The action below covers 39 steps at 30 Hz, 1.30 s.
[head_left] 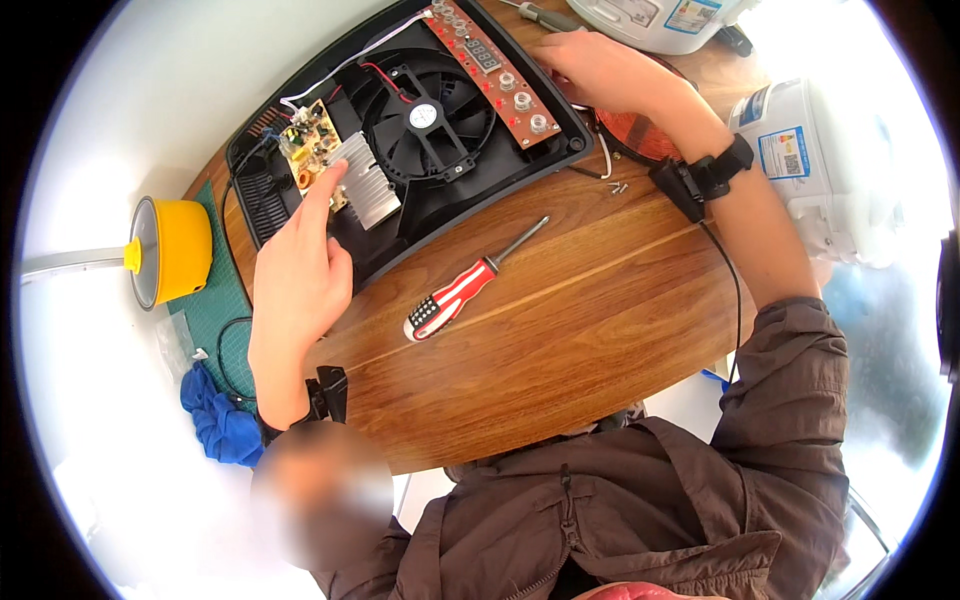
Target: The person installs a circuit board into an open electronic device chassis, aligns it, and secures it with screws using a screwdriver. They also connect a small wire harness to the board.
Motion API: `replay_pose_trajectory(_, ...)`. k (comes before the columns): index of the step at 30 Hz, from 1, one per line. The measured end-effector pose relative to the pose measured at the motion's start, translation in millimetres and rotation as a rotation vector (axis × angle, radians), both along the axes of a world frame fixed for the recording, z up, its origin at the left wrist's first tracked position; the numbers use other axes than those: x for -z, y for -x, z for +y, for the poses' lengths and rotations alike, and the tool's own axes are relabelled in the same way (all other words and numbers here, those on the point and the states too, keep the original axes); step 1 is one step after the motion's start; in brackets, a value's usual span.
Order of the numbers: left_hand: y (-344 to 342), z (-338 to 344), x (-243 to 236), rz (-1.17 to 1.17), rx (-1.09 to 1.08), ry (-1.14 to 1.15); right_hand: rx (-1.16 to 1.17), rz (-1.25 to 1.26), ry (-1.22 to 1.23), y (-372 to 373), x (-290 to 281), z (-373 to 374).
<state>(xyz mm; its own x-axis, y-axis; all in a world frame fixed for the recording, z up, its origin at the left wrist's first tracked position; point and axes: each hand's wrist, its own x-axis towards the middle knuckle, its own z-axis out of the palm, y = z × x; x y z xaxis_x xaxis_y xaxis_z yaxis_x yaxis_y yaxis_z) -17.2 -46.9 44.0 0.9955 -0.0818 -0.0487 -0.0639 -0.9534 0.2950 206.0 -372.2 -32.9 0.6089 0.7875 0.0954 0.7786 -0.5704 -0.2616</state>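
An opened black appliance housing [400, 232] lies on the table, with a fan [424, 117], a power circuit board [306, 140] and a finned metal heat sink [368, 182] inside. A brown display board [508, 98] runs along its right side. My left hand [303, 275] holds nothing; its index finger is stretched onto the circuit board beside the heat sink. At the housing's right edge is my right hand [600, 72], its fingers curled and partly hidden, next to a round copper coil [640, 135]. Whatever it grips cannot be made out. A red, white and black screwdriver [455, 297] lies in front.
Several small screws [618, 188] lie near the coil. White tubs [815, 165] stand at the right, and another screwdriver [550, 17] lies at the back. On the left are a yellow round container [180, 250], a green mat [215, 325] and a blue cloth [218, 418].
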Motion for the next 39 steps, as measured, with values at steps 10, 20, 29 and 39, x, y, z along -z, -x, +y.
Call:
replay_pose_trajectory(10,0,7,5,-0.108,0.067,0.008,0.079,0.05,-0.061,-4,-11,0)
replay_pose_trajectory(20,5,13,11,-0.111,0.069,-0.018,0.337,0.115,-0.382,-1,-23,-16)
replay_pose_trajectory(29,8,11,21,-0.232,0.07,0.04,0.386,0.376,-0.689,19,-71,44)
replay_pose_trajectory(39,14,6,27,-0.221,0.05,-0.001,-0.096,0.353,-0.409,59,-109,176)
